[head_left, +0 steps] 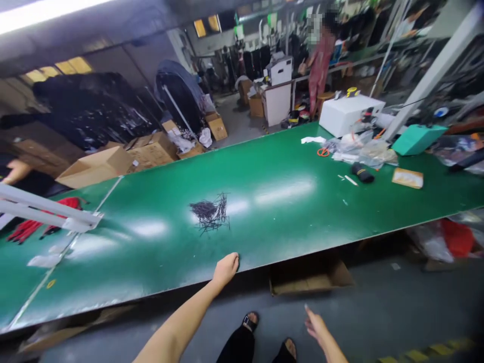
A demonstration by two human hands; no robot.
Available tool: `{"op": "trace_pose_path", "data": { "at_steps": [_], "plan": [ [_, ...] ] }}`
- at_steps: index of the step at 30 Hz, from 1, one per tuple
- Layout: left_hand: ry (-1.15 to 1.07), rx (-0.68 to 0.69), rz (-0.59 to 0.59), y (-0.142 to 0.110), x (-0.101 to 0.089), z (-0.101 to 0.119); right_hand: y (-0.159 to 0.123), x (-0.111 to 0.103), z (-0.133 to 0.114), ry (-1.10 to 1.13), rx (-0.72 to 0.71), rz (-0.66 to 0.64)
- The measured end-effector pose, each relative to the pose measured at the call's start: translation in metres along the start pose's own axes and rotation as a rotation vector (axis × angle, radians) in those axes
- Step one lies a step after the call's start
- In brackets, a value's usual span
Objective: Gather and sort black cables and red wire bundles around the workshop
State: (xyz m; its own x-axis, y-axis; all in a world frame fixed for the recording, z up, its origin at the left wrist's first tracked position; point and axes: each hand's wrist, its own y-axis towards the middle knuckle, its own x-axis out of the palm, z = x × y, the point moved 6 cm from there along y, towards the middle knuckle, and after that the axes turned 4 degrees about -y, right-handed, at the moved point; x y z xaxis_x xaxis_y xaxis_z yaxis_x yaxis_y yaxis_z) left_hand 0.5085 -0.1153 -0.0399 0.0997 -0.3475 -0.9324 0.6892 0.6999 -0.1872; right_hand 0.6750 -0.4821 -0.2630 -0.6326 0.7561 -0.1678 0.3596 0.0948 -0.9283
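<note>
My left hand (226, 268) rests at the near edge of the green table (264, 234), its fingers curled in; what they hold, if anything, is hidden. Beyond it on the tabletop lies a loose pile of thin black strips (209, 212), apart from the hand. Lower down, off the table and over the floor, hangs my right hand (316, 325), with its index finger stretched out and the other fingers loosely bent. Nothing shows in it.
An open cardboard box (312, 282) sits under the table. To the right are orange-handled scissors (323, 152), plastic bags (365, 148), a black roll (362, 172) and a white box (350, 115). Red items (28, 227) and a white metal post (81, 220) stand left. A person (321, 70) is behind.
</note>
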Motion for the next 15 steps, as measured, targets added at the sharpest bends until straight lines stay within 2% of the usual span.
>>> {"op": "trace_pose_path", "data": {
  "at_steps": [2,4,8,13,15],
  "plan": [
    [0.031,0.020,0.043,-0.002,0.001,0.000,0.028,-0.007,-0.025,0.056,0.025,-0.007],
    [0.046,0.048,0.074,-0.004,0.002,0.001,0.050,-0.010,-0.038,0.127,0.078,-0.003],
    [0.080,0.125,0.146,-0.008,0.000,0.004,0.082,-0.005,-0.039,0.273,0.150,-0.034],
    [0.114,0.196,0.191,-0.010,0.001,0.004,0.121,0.016,-0.033,0.361,0.143,-0.046],
    [0.126,0.232,0.213,-0.011,0.001,0.006,0.139,0.026,-0.031,0.359,0.098,-0.031]
  ]
}}
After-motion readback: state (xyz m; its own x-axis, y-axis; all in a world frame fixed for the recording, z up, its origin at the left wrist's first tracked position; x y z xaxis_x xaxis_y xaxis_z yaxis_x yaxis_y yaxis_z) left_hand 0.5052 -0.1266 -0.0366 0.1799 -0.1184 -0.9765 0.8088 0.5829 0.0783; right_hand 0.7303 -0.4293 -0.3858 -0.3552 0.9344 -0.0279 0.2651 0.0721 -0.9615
